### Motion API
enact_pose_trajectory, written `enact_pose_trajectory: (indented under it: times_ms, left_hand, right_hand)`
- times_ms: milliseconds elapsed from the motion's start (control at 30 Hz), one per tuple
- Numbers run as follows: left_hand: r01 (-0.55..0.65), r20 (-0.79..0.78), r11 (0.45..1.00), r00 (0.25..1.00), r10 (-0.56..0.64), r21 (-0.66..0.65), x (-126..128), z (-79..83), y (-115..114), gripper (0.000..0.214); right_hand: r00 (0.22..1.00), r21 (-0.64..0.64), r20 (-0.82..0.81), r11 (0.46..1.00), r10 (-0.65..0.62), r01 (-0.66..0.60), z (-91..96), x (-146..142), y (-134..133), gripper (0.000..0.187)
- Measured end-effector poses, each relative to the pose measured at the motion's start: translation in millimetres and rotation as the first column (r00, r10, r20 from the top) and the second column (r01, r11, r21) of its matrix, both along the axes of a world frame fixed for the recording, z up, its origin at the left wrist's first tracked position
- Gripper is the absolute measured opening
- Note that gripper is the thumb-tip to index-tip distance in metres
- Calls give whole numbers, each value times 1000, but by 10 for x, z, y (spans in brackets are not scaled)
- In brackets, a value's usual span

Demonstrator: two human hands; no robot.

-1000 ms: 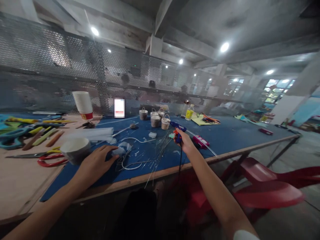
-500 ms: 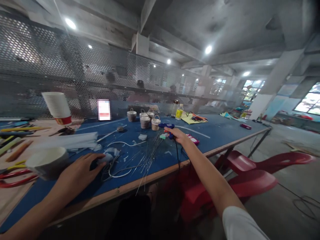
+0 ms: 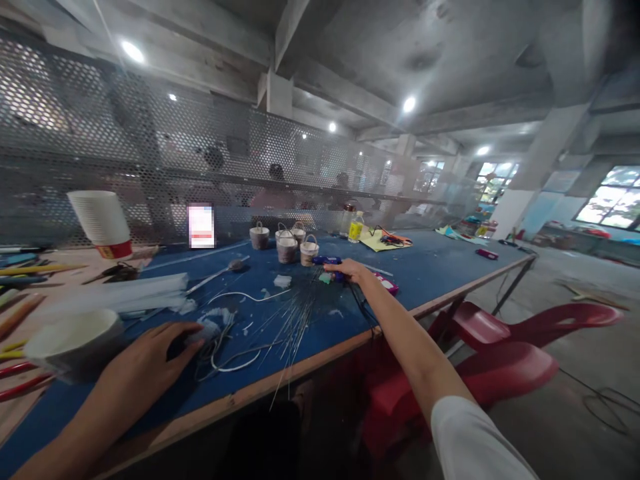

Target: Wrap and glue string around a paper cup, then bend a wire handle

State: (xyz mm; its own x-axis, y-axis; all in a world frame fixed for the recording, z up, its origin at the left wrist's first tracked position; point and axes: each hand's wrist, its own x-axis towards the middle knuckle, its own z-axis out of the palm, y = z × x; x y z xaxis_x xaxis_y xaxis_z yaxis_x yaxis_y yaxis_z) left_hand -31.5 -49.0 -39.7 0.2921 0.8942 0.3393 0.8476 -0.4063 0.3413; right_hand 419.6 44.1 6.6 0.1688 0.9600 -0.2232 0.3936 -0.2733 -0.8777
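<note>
My right hand (image 3: pixel 349 270) is closed around a blue hot glue gun (image 3: pixel 327 261) just above the table, beside several thin wires (image 3: pixel 296 313) and a small green scrap (image 3: pixel 326 277). A dark cord hangs from the gun. At the near left, my left hand (image 3: pixel 150 353) is curled, thumb and fingertips against a grey-blue lump of yarn (image 3: pixel 213 323); part of the lump is hidden by the fingers. Loose white string trails from it. Several small handled buckets (image 3: pixel 287 251) stand beyond the gun. A wide white bowl-like cup (image 3: pixel 75 340) sits left of my left hand.
Stacked paper cups (image 3: pixel 103 223) stand at the left, near pencils and red-handled scissors (image 3: pixel 23 383). A metal spoon-like tool (image 3: pixel 235 265), a bottle (image 3: pixel 356 228), yellow paper (image 3: pixel 380 240) and a pink box (image 3: pixel 387 283) lie about the blue table (image 3: pixel 430 267). Red chairs (image 3: pixel 505 367) stand at its right.
The view has shifted slightly, and the near-left things sit lower and farther left. The glue gun has moved a little left in the picture, still in my right hand. My left hand remains at the yarn.
</note>
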Motion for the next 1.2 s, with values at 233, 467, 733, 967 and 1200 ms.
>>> enact_pose_trajectory:
  times_ms: [233,467,733,967,1200]
  left_hand:
    - [26,-12,1000,1000,-26,18,26,3,-30,40]
    - [47,9,999,999,-47,15,35,56,-109,34]
    - [-25,75,971,997,7,237,-13,142,-273,27]
    - [-221,159,746,975,155,628,-246,330,-502,41]
    - [-313,95,856,949,302,410,-637,343,-273,73]
  right_hand:
    - [923,16,365,992,-119,122,-73,18,50,36]
    - [714,61,686,989,-142,138,23,-94,-14,36]
    - [481,303,854,942,-200,-146,172,-666,-336,30]
    - [382,227,913,598,144,-769,259,-1965,-167,26]
    - [163,78,959,338,230,-938,122,-2799,2,18]
